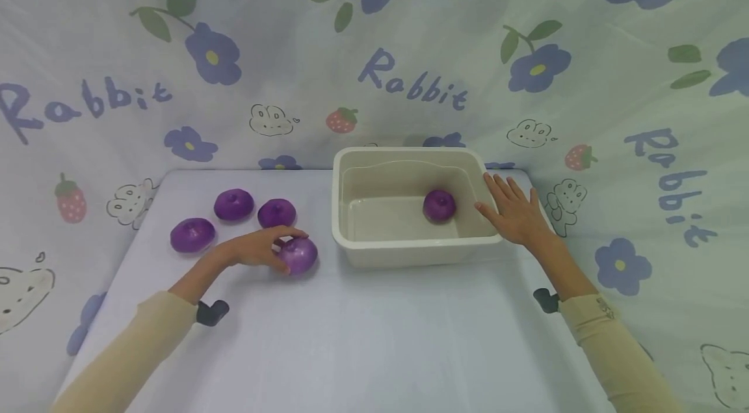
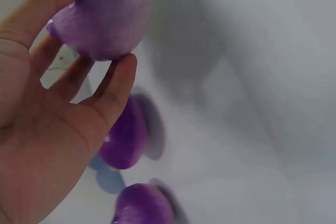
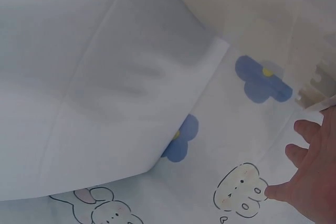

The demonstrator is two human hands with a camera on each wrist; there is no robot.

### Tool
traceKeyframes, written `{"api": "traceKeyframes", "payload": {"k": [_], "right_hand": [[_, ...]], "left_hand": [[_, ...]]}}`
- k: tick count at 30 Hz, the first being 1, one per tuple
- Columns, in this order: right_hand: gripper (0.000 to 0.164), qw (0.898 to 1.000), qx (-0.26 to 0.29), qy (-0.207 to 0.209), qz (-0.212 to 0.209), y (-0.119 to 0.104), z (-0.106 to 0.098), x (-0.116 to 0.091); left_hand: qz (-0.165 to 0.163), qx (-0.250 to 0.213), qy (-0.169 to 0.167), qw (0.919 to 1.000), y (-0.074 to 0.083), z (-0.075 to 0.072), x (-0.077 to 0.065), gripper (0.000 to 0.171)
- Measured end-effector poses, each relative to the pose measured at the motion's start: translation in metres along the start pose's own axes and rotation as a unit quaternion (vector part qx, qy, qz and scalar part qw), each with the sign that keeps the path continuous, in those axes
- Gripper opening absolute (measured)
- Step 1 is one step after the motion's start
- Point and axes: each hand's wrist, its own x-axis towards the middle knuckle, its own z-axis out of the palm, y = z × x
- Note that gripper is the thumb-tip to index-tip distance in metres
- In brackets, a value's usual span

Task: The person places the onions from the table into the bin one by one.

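Observation:
In the head view my left hand (image 1: 257, 247) grips a purple onion (image 1: 300, 255) left of the white bin, thumb on one side and fingers on the other. The left wrist view shows this onion (image 2: 107, 17) held off the table, with its shadow on the cloth. My right hand (image 1: 515, 211) lies with straight fingers against the right rim of the bin (image 1: 409, 245). One purple onion (image 1: 439, 206) sits inside the bin, toward its right end. In the right wrist view my right hand (image 3: 315, 171) shows only partly, at the edge.
Three more purple onions lie left of the bin: one onion (image 1: 193, 235) farthest left, another onion (image 1: 234, 205) behind it, and an onion (image 1: 277, 213) just behind my left hand. A printed cloth (image 1: 304, 75) hangs behind the white table (image 1: 386, 335).

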Motion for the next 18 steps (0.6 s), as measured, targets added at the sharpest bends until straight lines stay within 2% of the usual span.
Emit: {"api": "traceKeyframes", "payload": {"k": [6, 14, 18], "right_hand": [[0.081, 1.0, 0.001, 0.0, 0.0, 0.001, 0.001, 0.001], [0.081, 1.0, 0.0, -0.004, 0.0, 0.0, 0.0, 0.0], [0.081, 1.0, -0.005, -0.007, -0.002, -0.001, -0.002, 0.0]], "left_hand": [[0.011, -0.001, -0.003, 0.9999, 0.024, -0.017, -0.007, 0.076], [0.056, 0.044, 0.005, 0.9975, 0.058, -0.052, -0.012, 0.073], [0.039, 0.058, 0.003, 0.9975, 0.078, -0.072, -0.013, 0.073]]}}
